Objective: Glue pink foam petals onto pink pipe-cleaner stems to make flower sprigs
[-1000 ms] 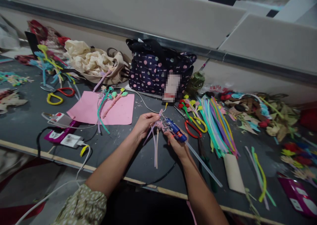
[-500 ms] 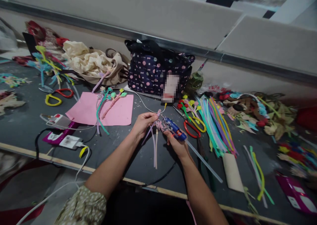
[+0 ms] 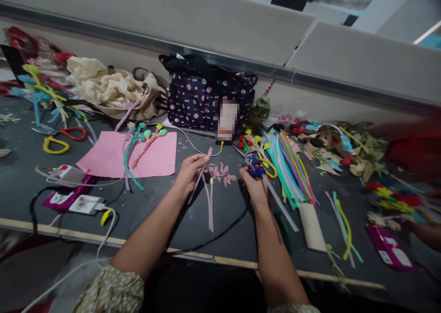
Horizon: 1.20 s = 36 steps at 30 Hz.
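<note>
Pink pipe cleaners (image 3: 207,191) pinched in left hand (image 3: 188,173), ends trailing near over dark table (image 3: 27,184). Blue glue gun (image 3: 255,167) gripped in right hand (image 3: 254,190), clear glue stick (image 3: 280,204) jutting near-right. Small pink pieces (image 3: 222,173) lying between hands. Farther off: spotted bag (image 3: 206,97); left, pink paper (image 3: 113,157); right, bundle of coloured pipe cleaners (image 3: 289,166).

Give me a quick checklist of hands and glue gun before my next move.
1. Left hand grips the pale purple pipe-cleaner stems: ok.
2. Right hand holds the blue glue gun: ok.
3. Clear glue stick loaded in the gun's back: ok.
4. Nozzle clear of the left fingers: ok.
5. Small pink petal pieces lie on the dark table between the hands: ok.
6. Gun hot: cannot tell.
</note>
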### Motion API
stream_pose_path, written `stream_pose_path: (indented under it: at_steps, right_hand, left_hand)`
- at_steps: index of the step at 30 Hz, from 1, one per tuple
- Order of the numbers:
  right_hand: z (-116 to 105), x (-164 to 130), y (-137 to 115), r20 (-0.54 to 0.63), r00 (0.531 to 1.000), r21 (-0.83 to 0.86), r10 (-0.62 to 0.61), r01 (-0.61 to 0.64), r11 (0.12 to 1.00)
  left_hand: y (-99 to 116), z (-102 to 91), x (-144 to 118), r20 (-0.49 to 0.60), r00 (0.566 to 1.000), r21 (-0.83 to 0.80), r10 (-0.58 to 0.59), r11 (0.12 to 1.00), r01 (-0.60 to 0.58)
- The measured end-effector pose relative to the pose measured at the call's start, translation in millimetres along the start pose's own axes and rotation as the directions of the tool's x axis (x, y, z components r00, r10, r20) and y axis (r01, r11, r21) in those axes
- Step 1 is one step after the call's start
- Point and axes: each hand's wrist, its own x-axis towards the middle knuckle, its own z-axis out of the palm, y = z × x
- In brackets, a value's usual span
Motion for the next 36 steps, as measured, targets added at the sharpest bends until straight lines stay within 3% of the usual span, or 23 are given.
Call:
stream_pose_path:
  at_steps: [3, 7, 14, 17, 20, 24, 28, 30, 32, 36]
  right_hand:
    - [-2.3, 4.8, 3.8, -0.020, 1.000, -0.077, -0.015, 0.014, 0.997]
    - [-3.4, 3.2, 4.8, 0.069, 0.996, -0.276, -0.054, 0.071, 0.959]
    - [1.2, -1.8, 3.4, 0.220, 0.975, -0.674, 0.017, 0.140, 0.726]
    - [5.9, -2.8, 1.3, 0.216, 0.974, -0.742, 0.061, 0.123, 0.659]
    - [7.7, -2.6, 2.1, 0.213, 0.975, -0.749, 0.068, 0.118, 0.652]
    - [5.7, -1.3, 6.7, 0.178, 0.984, -0.614, 0.004, 0.108, 0.782]
    - [7.7, -3.4, 2.3, 0.084, 0.995, -0.137, -0.063, 0.074, 0.988]
    - [11.2, -6.8, -4.2, 0.095, 0.995, 0.146, -0.018, 0.004, 0.989]
    - [14.8, -11.0, -10.6, 0.183, 0.983, 0.307, 0.020, -0.076, 0.948]
    - [20.7, -17.9, -16.5, 0.293, 0.956, 0.374, 0.013, -0.127, 0.919]
  left_hand:
    - [-0.9, -1.1, 1.3, 0.000, 1.000, -0.003, 0.010, 1.000, -0.010]
    - [-1.1, -1.4, 1.4, 0.017, 1.000, -0.005, 0.017, 1.000, -0.016]
    - [-0.9, -2.1, 0.4, 0.046, 0.999, -0.017, -0.002, 1.000, 0.003]
    - [-1.4, -1.8, 0.1, 0.056, 0.998, -0.030, -0.009, 1.000, 0.011]
    - [-1.4, -1.3, -0.5, 0.070, 0.997, -0.035, -0.014, 0.999, 0.016]
    - [-0.8, -0.6, -1.5, 0.084, 0.996, -0.027, -0.025, 0.999, 0.028]
    - [-1.9, -0.4, -2.5, 0.140, 0.990, -0.039, -0.030, 0.999, 0.035]
    - [-3.2, -0.2, -3.3, 0.199, 0.978, -0.039, -0.054, 0.997, 0.063]
    - [-4.7, 0.5, -4.8, 0.269, 0.958, -0.026, -0.098, 0.994, 0.109]
    - [-7.1, 2.8, -8.9, 0.378, 0.910, 0.017, -0.170, 0.984, 0.177]
